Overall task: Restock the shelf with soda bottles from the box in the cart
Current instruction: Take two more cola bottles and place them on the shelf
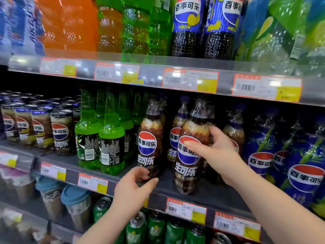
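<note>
Gripping full cola bottle point(187, 173) on middle shelf point(219, 194), right hand point(216, 150) laying thumb across slick label, fingers curling behind. At nine o'clock, left hand point(135, 184) curling round neighbour bottle point(149, 143), low at base. Likely handling heavy, stiff.

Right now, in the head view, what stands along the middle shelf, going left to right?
Cola cans → green bottles → left cola bottle, its base gripped by the left hand → right cola bottle, gripped by the right hand → blue-label bottles.
</note>
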`<action>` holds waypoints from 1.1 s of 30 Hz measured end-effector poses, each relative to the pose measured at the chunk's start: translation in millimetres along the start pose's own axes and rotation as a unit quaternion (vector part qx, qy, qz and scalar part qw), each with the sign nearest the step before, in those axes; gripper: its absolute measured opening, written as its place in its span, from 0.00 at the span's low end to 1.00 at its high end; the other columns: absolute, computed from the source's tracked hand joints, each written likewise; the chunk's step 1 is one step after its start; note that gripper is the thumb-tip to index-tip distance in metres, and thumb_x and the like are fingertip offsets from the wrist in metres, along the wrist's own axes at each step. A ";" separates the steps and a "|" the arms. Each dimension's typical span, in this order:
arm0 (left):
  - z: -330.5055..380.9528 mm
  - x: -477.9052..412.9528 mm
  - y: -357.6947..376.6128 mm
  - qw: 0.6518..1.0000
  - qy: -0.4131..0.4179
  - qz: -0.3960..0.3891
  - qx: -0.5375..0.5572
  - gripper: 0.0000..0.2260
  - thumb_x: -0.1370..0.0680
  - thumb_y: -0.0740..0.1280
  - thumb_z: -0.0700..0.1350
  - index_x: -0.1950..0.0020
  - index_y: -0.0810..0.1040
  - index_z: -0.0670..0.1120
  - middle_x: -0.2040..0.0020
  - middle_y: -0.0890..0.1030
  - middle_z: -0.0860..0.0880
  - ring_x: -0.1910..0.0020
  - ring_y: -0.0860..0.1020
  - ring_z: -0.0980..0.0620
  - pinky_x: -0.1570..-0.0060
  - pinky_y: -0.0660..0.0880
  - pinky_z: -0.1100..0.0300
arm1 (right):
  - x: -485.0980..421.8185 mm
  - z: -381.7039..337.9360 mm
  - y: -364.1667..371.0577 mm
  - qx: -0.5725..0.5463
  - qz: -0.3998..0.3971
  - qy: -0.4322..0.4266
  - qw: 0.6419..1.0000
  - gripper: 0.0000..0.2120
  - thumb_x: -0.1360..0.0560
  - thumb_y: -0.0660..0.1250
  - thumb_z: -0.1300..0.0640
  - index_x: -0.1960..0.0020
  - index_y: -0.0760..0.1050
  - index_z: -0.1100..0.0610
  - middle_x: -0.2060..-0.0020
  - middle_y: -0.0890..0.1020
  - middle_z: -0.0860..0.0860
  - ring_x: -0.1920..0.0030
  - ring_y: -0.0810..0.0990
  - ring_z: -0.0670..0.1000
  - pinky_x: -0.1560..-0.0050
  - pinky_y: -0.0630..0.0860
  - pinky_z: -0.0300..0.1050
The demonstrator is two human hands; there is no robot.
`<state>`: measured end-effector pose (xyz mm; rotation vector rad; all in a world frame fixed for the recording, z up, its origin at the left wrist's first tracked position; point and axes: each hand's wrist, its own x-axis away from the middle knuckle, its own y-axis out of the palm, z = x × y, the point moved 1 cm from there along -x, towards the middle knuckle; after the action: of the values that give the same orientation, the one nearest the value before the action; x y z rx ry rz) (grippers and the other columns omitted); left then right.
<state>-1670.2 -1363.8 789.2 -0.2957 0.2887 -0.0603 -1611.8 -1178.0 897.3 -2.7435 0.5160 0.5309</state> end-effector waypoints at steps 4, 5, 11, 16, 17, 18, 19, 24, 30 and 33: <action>1.4 -2.5 -1.5 1.000 -0.009 -0.011 -0.014 0.06 0.31 0.74 0.47 0.59 0.77 0.51 0.61 0.82 0.51 0.62 0.79 0.56 0.50 0.76 0.53 | -11.9 12.4 13.8 0.010 -0.004 0.012 1.000 0.20 0.35 0.76 0.55 0.47 0.74 0.46 0.51 0.83 0.46 0.50 0.82 0.47 0.50 0.79 0.44; 1.3 -2.6 -1.7 1.000 -0.010 -0.017 -0.016 0.06 0.30 0.73 0.46 0.58 0.77 0.50 0.61 0.82 0.50 0.63 0.79 0.55 0.51 0.76 0.54 | -13.3 14.3 16.1 0.005 -0.007 0.011 1.000 0.20 0.34 0.76 0.56 0.45 0.74 0.47 0.52 0.83 0.45 0.50 0.82 0.46 0.51 0.80 0.43; 0.5 0.6 -1.7 0.999 -0.001 -0.034 -0.021 0.10 0.37 0.70 0.55 0.60 0.76 0.54 0.61 0.82 0.51 0.59 0.80 0.52 0.54 0.75 0.55 | -16.1 19.8 16.9 0.037 -0.039 0.027 0.998 0.23 0.32 0.73 0.55 0.41 0.69 0.42 0.47 0.80 0.44 0.47 0.79 0.44 0.45 0.77 0.43; -0.2 0.5 -2.1 0.999 0.009 -0.040 -0.021 0.06 0.30 0.73 0.46 0.58 0.76 0.51 0.60 0.81 0.49 0.59 0.79 0.53 0.58 0.73 0.61 | -1.4 37.2 17.5 0.188 -0.008 0.073 0.979 0.43 0.40 0.78 0.47 0.31 0.60 0.50 0.37 0.73 0.47 0.38 0.73 0.49 0.37 0.72 0.48; -0.5 0.5 -2.4 0.999 0.010 -0.041 -0.021 0.06 0.30 0.73 0.45 0.58 0.76 0.51 0.60 0.81 0.49 0.59 0.78 0.54 0.59 0.72 0.63 | 2.7 41.2 19.7 0.206 -0.004 0.076 0.976 0.42 0.40 0.78 0.46 0.32 0.61 0.50 0.37 0.73 0.47 0.38 0.73 0.49 0.38 0.72 0.47; -1.0 0.5 -2.5 0.999 0.010 -0.041 -0.020 0.06 0.29 0.73 0.45 0.58 0.76 0.51 0.59 0.81 0.49 0.59 0.78 0.54 0.60 0.72 0.64 | 5.4 44.8 21.7 0.210 0.000 0.078 0.975 0.40 0.39 0.78 0.46 0.34 0.62 0.50 0.38 0.74 0.47 0.39 0.73 0.49 0.40 0.72 0.46; -1.6 0.6 -2.5 0.999 0.010 -0.041 -0.020 0.06 0.29 0.72 0.45 0.58 0.76 0.51 0.59 0.81 0.49 0.58 0.78 0.54 0.60 0.71 0.64 | 6.9 47.4 23.0 0.207 0.004 0.077 0.975 0.37 0.39 0.78 0.47 0.36 0.63 0.50 0.39 0.75 0.47 0.40 0.74 0.49 0.41 0.72 0.45; -3.6 1.4 -2.1 0.999 0.014 -0.040 -0.028 0.06 0.29 0.72 0.47 0.57 0.76 0.52 0.58 0.81 0.51 0.59 0.77 0.54 0.60 0.69 0.62 | 2.6 52.6 21.8 0.127 -0.018 0.083 0.988 0.32 0.37 0.78 0.54 0.38 0.66 0.49 0.48 0.74 0.43 0.43 0.74 0.46 0.43 0.72 0.42; -3.0 2.1 -1.6 0.998 0.022 -0.043 -0.033 0.06 0.29 0.72 0.46 0.57 0.75 0.52 0.58 0.80 0.50 0.61 0.75 0.55 0.62 0.69 0.64 | 0.6 56.6 17.3 0.061 -0.069 0.094 0.991 0.33 0.34 0.76 0.59 0.32 0.67 0.50 0.42 0.77 0.46 0.43 0.77 0.47 0.45 0.74 0.41; -2.5 1.6 -1.2 0.998 0.025 -0.043 -0.034 0.06 0.29 0.72 0.46 0.57 0.76 0.51 0.58 0.80 0.50 0.63 0.74 0.56 0.63 0.68 0.65 | -0.7 54.3 16.6 0.062 -0.078 0.092 0.991 0.31 0.33 0.75 0.60 0.34 0.68 0.49 0.49 0.77 0.40 0.43 0.77 0.47 0.44 0.73 0.41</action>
<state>-1669.4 -1365.8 786.9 -0.3748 0.3289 -0.1437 -1635.2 -1173.5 845.8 -2.6970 0.3589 0.2004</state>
